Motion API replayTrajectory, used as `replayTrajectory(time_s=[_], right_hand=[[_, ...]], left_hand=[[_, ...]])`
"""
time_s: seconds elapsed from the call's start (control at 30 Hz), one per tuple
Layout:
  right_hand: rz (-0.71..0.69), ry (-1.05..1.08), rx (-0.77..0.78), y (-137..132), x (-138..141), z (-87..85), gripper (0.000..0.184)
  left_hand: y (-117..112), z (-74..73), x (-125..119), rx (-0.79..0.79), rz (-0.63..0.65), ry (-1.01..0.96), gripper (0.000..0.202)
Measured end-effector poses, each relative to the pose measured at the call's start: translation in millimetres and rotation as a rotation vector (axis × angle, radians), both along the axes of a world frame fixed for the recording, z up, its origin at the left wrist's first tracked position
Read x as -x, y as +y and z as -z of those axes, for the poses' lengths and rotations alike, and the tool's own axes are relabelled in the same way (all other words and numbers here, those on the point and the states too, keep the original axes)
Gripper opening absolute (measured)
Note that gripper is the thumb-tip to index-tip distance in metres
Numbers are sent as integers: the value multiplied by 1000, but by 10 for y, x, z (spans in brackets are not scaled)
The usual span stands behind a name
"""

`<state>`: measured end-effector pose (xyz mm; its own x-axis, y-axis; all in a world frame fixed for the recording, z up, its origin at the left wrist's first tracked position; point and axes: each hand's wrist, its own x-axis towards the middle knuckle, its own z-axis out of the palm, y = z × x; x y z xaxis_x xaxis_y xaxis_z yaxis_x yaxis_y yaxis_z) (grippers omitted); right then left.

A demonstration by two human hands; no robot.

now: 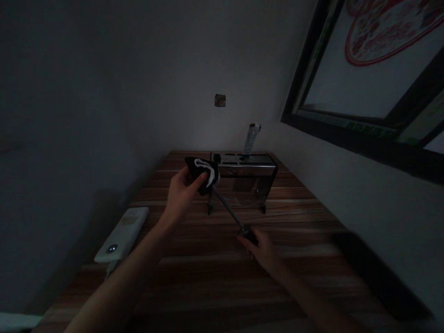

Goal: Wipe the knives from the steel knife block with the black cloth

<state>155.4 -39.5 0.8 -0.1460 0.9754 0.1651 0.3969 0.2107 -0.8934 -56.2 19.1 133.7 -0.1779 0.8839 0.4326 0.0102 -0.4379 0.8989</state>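
My left hand point(183, 189) is closed on a black cloth point(199, 172) with a white edge, thumb on top. The cloth meets the far end of a sharpening steel point(227, 207), a thin grey rod whose tip is hidden there. My right hand point(260, 249) grips the steel's dark handle point(250, 235), so the rod slants up and left between my hands. Just behind the cloth stands a knife block point(248, 171) with a slotted metal top and clear front. From one of its slots a silvery handle point(251, 138) sticks up.
The striped wooden table point(194, 277) runs back to the wall. A white power bank point(123, 233) with a cable lies at left. At right, a long dark object point(378, 273) lies near the wall. A dark-framed window point(354, 125) is above it. The room is dim.
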Motion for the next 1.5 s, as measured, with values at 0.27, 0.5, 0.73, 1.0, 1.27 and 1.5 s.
replayTrajectory(time_s=[0.27,0.5,0.73,1.0,1.27,1.5], right_hand=[[-75,48,108,6,-4,49,34],[-20,45,71,-16,3,10,31],[12,31,53,-13,9,4,29],[37,22,28,20,-28,50,12],[23,35,24,8,-23,29,12],[1,25,42,14,-30,14,16]], left_hand=[[-18,-30,-19,33,57,30,37],[-133,116,-294,118,218,185,31],[-207,410,-496,163,308,304,26],[-324,913,-773,129,340,350,35],[-317,838,-734,128,372,350,31],[-288,736,-666,119,390,383,27]])
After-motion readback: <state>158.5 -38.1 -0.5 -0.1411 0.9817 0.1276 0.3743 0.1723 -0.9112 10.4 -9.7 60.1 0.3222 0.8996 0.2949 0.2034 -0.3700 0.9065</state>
